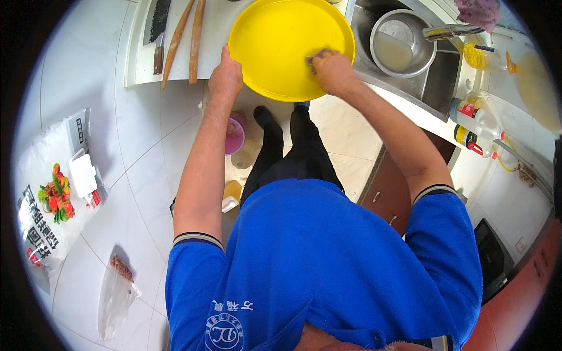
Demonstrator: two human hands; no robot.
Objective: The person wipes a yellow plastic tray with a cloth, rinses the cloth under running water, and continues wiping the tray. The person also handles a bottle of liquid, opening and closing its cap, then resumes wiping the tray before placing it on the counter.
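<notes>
A large round yellow tray [281, 48] with a raised rim is tilted in front of me, over the counter's front edge. My left hand [226, 77] grips its left rim, thumb up along the side. Inside the tray, near its right side, my right hand [332, 72] presses a crumpled dark cloth [318, 57] against the yellow surface. The cloth is mostly covered by my fingers and slightly blurred.
Left on the counter [145, 66] lie a cleaver [159, 35] and two wooden rolling pins [178, 44] [196, 44]. At right, a steel basin [404, 44] with cloudy water stands in the sink [432, 83] below a faucet [452, 31]. Several bottles [478, 118] line the wall. A pink bucket [235, 136] is on the floor.
</notes>
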